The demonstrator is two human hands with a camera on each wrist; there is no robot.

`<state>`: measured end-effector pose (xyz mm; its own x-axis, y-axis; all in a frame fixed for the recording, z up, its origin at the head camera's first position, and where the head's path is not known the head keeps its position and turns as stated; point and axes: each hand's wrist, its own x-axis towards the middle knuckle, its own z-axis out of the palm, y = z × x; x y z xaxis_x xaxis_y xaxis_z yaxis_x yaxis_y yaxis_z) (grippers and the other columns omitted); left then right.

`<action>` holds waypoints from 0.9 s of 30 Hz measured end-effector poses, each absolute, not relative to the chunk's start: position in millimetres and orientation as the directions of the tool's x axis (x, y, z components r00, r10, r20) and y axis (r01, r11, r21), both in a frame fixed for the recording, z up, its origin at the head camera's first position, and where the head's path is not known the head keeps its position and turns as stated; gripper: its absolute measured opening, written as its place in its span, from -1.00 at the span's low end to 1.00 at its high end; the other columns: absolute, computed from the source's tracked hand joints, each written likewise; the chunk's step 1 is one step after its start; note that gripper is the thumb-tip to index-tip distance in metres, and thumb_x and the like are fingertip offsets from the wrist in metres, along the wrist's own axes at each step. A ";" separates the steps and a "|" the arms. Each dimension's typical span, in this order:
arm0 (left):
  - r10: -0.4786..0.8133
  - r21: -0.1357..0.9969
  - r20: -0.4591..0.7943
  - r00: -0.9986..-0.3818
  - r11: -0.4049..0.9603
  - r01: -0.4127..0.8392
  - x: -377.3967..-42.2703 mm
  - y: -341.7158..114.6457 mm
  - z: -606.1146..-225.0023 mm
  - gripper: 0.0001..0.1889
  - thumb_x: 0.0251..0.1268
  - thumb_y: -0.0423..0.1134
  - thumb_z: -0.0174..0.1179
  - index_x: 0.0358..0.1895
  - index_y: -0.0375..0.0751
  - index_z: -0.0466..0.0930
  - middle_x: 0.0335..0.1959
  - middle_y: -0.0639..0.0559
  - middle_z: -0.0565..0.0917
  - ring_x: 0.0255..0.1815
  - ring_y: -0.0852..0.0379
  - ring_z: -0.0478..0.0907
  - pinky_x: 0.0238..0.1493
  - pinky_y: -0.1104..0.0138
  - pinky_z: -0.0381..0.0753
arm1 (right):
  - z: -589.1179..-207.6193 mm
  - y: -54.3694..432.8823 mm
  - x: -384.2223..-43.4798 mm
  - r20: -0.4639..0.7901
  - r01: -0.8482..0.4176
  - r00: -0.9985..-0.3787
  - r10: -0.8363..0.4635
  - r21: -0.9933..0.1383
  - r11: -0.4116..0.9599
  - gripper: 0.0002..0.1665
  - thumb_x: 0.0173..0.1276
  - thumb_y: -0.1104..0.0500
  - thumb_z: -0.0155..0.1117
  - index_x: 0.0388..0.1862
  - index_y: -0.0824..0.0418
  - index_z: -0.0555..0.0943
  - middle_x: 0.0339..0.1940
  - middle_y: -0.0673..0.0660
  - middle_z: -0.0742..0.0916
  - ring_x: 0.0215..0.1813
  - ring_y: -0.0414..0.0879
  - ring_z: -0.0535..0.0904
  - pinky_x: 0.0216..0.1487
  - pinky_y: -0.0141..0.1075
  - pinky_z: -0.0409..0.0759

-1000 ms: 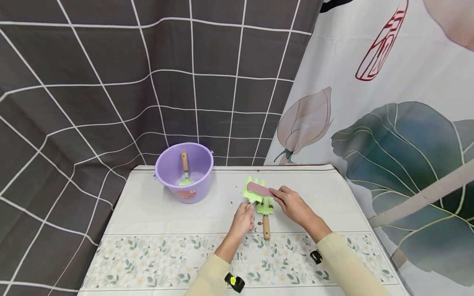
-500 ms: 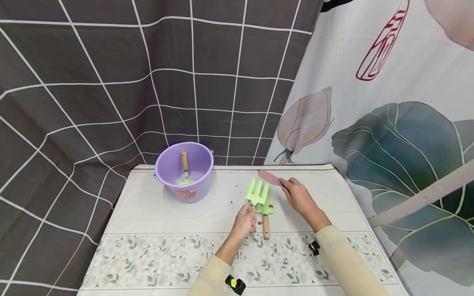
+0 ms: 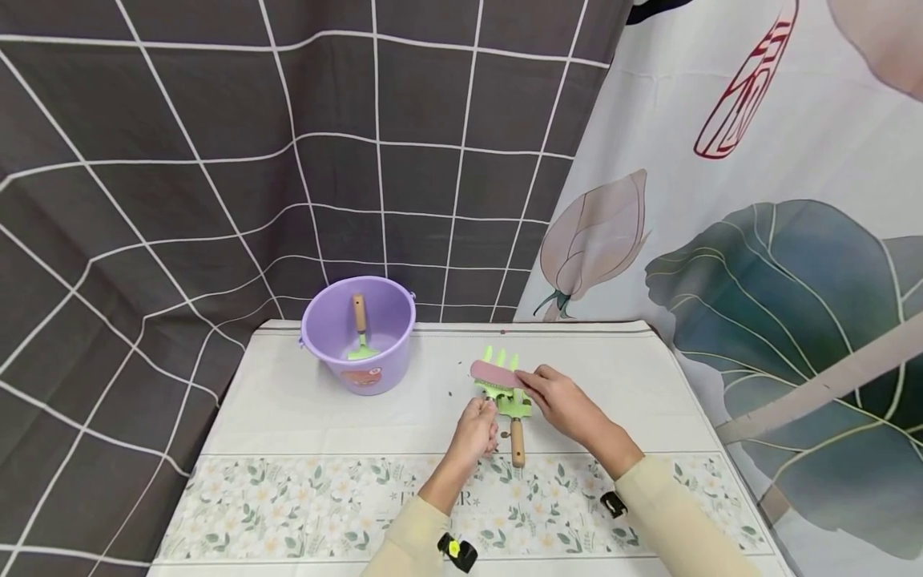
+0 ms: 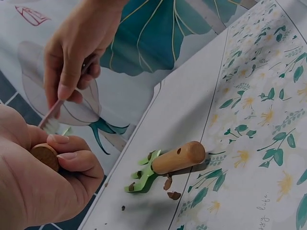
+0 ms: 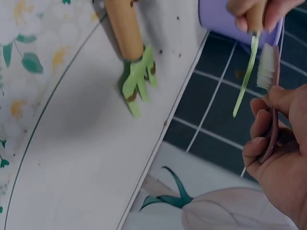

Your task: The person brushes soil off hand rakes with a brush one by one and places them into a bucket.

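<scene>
My left hand [image 3: 472,431] grips the wooden handle of a green garden fork [image 3: 501,358], tines pointing away from me. In my right hand [image 3: 566,401] is a pink brush [image 3: 493,374]; its white bristles [image 5: 265,72] face the fork. From the head view the brush lies across the base of the tines; in the right wrist view a small gap shows between bristles and fork. Below, a second green fork [image 3: 517,443] with a wooden handle lies on the table, brown bits stuck to its tines, as the left wrist view of this fork [image 4: 175,158] shows.
A purple bucket [image 3: 392,370] stands at the table's back left, holding a green tool with a wooden handle [image 3: 359,314]. Brown crumbs [image 4: 173,195] lie scattered on the white, flower-banded tablecloth [image 3: 303,433]. A dark grid curtain [image 3: 425,184] hangs behind.
The brush lifted off the fork toward the back right half a second ago, and is now back across it. The left hand's fork tilted slightly; the lying fork stayed put.
</scene>
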<state>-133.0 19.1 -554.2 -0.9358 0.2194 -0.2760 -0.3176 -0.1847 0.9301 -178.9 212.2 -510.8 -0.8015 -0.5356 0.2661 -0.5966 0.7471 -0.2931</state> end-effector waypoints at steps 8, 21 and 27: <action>0.167 0.957 -0.257 -0.952 -0.094 -0.275 -127.9 22.1 -553.6 -0.78 0.73 -0.13 -0.20 -0.22 -0.09 0.21 -0.59 0.15 0.30 -0.64 0.26 0.16 -0.63 0.51 0.16 | -518.3 208.0 -184.8 0.278 -0.529 -0.843 -0.460 -0.271 0.804 -0.62 0.47 0.30 0.32 0.24 0.28 0.67 -0.27 0.12 0.65 -0.38 -0.18 0.51 -0.43 -0.35 0.56; 0.167 0.947 -0.264 -0.950 -0.141 -0.288 -128.8 19.7 -550.4 -0.78 0.73 -0.12 -0.21 -0.09 -0.18 0.30 -0.55 0.15 0.29 -0.65 0.29 0.13 -0.64 0.54 0.15 | -513.3 221.4 -199.5 0.251 -0.362 -0.927 -0.279 -0.401 0.842 -0.55 0.57 0.24 0.22 0.38 0.27 0.57 -0.17 0.20 0.68 -0.33 -0.11 0.49 -0.38 -0.25 0.53; 0.194 0.932 -0.276 -0.941 -0.185 -0.312 -131.4 13.9 -553.5 -0.77 0.74 -0.11 -0.26 -0.04 -0.19 0.29 -0.55 0.18 0.26 -0.68 0.31 0.10 -0.66 0.53 0.10 | -526.4 227.4 -178.9 0.374 -0.511 -0.849 -0.374 -0.394 0.764 -0.55 0.51 0.28 0.28 0.35 0.22 0.61 -0.19 0.10 0.69 -0.32 -0.20 0.51 -0.37 -0.32 0.59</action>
<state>-131.4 13.9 -553.5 -0.9413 0.1942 -0.2762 -0.3116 -0.1848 0.9321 -178.9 227.4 -526.4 -0.8486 -0.3744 0.3737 -0.5106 0.7645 -0.3935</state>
